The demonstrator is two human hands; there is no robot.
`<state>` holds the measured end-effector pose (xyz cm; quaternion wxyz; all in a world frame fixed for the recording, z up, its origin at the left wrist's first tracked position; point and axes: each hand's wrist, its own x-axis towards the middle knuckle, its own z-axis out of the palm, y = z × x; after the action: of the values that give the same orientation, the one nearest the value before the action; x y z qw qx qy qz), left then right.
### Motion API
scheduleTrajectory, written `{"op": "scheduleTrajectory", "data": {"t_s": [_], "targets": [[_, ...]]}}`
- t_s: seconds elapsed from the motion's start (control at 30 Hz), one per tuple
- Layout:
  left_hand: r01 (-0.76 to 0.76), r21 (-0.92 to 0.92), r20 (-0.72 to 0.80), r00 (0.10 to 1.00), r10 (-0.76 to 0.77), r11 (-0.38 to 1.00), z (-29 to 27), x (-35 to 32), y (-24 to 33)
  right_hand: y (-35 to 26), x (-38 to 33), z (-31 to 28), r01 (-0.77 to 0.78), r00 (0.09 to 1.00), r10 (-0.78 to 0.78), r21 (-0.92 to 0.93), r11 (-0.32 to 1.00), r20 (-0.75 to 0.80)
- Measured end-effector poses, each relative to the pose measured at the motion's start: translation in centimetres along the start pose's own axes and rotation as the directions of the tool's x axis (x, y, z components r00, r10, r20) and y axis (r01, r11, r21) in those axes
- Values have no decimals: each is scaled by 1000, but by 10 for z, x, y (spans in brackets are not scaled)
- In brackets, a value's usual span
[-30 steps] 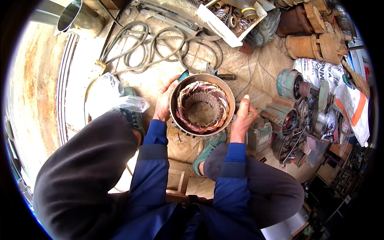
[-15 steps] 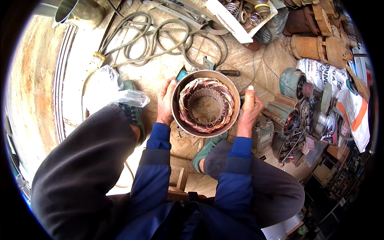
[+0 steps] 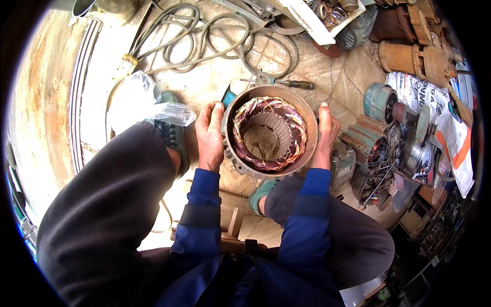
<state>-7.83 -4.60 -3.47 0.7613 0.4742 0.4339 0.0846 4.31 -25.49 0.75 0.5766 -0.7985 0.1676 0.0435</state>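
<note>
Between my two hands is a motor stator (image 3: 309, 110), a round metal housing with a ring of copper windings (image 3: 299, 135) inside. Its open end faces up, tilted a little, and the floor shows through the bore. My left hand (image 3: 208, 135) grips the housing's left side, thumb near the rim. On the opposite side my right hand (image 3: 325, 134) clasps it, some fingers hidden behind the wall. Just beyond the stator lies a screwdriver (image 3: 300, 84) with a dark handle. A teal piece (image 3: 228, 96) shows beside the rim near my left hand.
A coiled cable (image 3: 204, 48) spreads over the floor ahead. At left are a clear plastic bag (image 3: 171, 112) and my shoe (image 3: 174, 138). Motor parts (image 3: 368, 135) crowd the right side, with a white sack (image 3: 417, 94). A white box (image 3: 319, 30) of springs stands at the far right.
The stator has tilted, showing more of its inner slots and outer fins at lower left. It and both hands have shifted slightly right in view; the screwdriver is now more exposed.
</note>
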Motion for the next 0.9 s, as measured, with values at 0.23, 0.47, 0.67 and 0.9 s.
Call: {"op": "scheduleTrajectory", "data": {"t_s": [0.23,0.47,0.67,0.9], "targets": [[-17,26,-92,996,19,1000,5,0,9,-7,17,7,-3,997,10,-100,995,71],[-20,68,-123,992,28,997,8,6,13,-7,25,15,3,998,4,-105,994,63],[-27,271,-174,982,76,962,26,6,19,-16,37,17,-63,991,77,-131,989,108],[-38,166,-221,972,75,985,40,4,13,-25,48,19,-155,973,174,-136,979,149]]}}
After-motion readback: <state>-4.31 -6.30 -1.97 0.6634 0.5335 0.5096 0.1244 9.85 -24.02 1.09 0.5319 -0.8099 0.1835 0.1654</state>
